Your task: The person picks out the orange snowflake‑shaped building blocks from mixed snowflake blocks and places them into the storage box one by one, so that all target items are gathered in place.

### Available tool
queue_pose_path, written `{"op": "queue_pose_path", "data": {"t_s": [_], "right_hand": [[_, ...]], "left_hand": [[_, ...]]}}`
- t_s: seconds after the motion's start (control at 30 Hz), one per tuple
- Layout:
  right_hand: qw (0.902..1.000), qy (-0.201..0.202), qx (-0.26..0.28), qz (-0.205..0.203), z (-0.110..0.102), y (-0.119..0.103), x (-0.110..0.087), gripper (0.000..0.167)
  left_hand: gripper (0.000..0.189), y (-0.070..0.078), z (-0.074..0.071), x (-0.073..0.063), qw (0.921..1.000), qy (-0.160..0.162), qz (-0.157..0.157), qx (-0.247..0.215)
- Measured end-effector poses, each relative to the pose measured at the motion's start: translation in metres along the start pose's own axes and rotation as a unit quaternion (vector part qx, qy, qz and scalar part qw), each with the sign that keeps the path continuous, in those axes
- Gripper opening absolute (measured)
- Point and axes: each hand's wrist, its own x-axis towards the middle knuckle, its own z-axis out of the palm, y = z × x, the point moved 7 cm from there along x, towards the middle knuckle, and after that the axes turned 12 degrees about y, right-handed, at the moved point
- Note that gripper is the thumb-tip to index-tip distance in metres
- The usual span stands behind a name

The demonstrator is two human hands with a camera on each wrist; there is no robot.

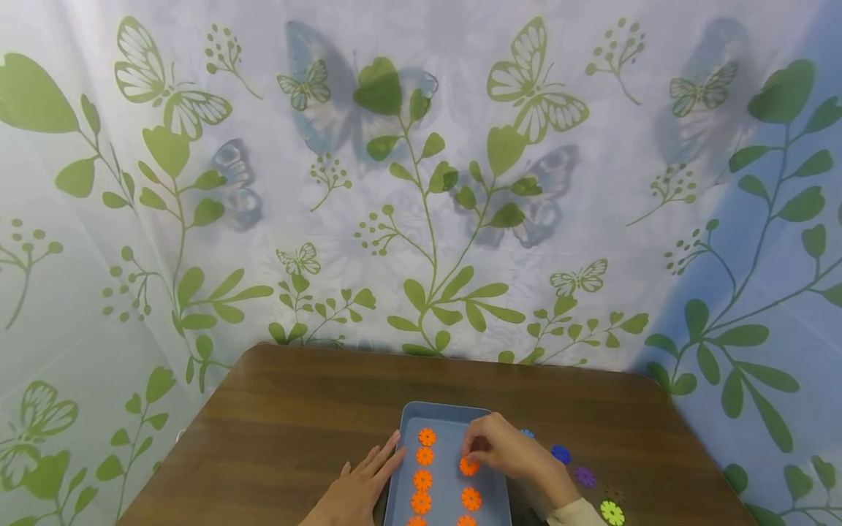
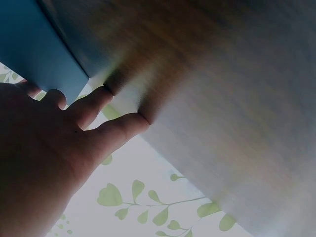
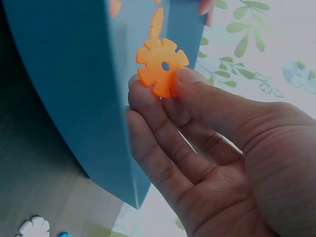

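Observation:
My right hand (image 1: 503,447) pinches an orange flower-shaped disc (image 3: 160,64) between thumb and fingers, over the right side of a blue-grey tray (image 1: 447,413). The disc has a notched rim and a small hole in its middle. In the head view, orange discs (image 1: 422,480) stand in a column along the tray's left side, and more orange discs (image 1: 471,499) lie below the right hand. My left hand (image 1: 358,483) rests with fingers spread against the tray's left edge; in the left wrist view its fingertips touch the wooden table.
Right of the tray, loose discs lie on the brown table (image 1: 316,394): a blue disc (image 1: 561,454), a purple disc (image 1: 585,476), a brown disc (image 1: 615,494) and a yellow-green disc (image 1: 612,513). A curtain (image 1: 434,219) with leaf and butterfly prints hangs behind the table.

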Motion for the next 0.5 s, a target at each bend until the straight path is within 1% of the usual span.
{"op": "queue_pose_path", "data": {"t_s": [0.2,0.5], "right_hand": [[0.9997,-0.016,0.016,0.001,0.005,0.004,0.0,0.017],[0.9995,-0.026,0.008,0.017,0.012,0.016,0.002,0.017]], "left_hand": [[0.115,-0.001,0.0,0.0,1.0,0.001,0.003,0.005],[0.115,0.0,-0.001,0.0,0.9999,0.006,0.009,0.005]]}}
